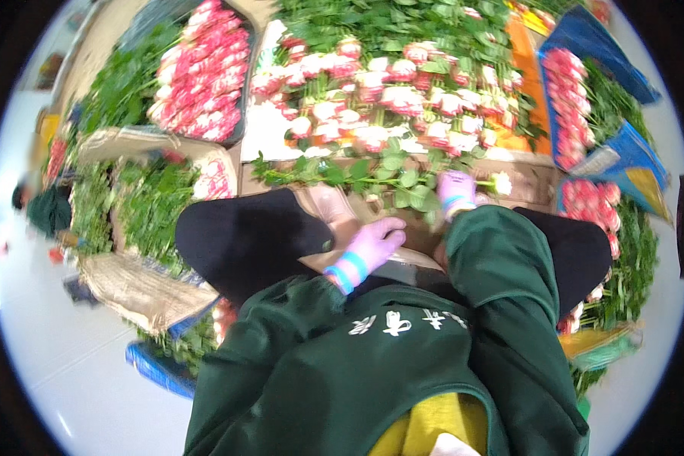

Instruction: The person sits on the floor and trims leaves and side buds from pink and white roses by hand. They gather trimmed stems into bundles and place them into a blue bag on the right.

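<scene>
A long leafy rose stem (357,180) with a pale bloom (500,182) lies crosswise above my lap, over a brown board (532,178). My right hand (456,194), in a lavender glove, is closed round that stem near the bloom. Lower and to the left, my left hand (378,243), also gloved, has its fingers loosely bent and apart, with nothing visible in them. Beyond the stem, many pink-and-white roses (403,99) are spread out with their green stems pointing away from me.
Wrapped rose bundles flank me at left (201,72) and right (570,99), some in blue wrappers (593,42) or brown paper (144,292). My dark-clad knees (243,243) frame the work area. A person in a green top (47,209) is at the far left.
</scene>
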### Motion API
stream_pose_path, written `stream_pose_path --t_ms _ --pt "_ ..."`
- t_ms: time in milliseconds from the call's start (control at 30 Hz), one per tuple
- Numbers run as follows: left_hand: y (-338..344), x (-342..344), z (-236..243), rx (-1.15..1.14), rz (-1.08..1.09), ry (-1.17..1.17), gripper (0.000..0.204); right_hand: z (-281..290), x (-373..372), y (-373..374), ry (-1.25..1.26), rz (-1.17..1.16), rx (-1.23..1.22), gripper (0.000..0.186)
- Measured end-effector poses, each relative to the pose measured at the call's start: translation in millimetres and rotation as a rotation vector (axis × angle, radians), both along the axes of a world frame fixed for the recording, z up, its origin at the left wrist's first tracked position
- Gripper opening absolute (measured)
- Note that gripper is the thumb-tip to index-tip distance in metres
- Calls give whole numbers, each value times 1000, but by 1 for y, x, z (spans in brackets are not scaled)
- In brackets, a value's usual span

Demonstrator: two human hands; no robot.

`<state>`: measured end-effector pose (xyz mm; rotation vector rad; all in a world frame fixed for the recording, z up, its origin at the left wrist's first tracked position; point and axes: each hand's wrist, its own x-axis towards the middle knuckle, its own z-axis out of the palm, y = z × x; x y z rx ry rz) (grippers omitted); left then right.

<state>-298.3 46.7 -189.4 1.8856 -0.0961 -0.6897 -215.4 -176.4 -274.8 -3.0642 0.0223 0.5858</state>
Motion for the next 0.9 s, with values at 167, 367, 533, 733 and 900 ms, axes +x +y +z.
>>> stream_pose_path --t_ms 167,367,533,733,900 --pt "-3 4 10 -183 178 397 31 3 -2 2 120 -127 46 20" --pt "3 7 1 -302 160 551 35 6 2 1 247 -189 123 24" --pt "8 11 -8 -203 120 581 33 2 1 3 288 -193 149 26" --pt "-1 13 4 -91 166 585 33 -2 2 -1 332 -239 247 27" --pt "9 16 -10 -230 152 591 36 20 0 -8 169 -433 358 27"
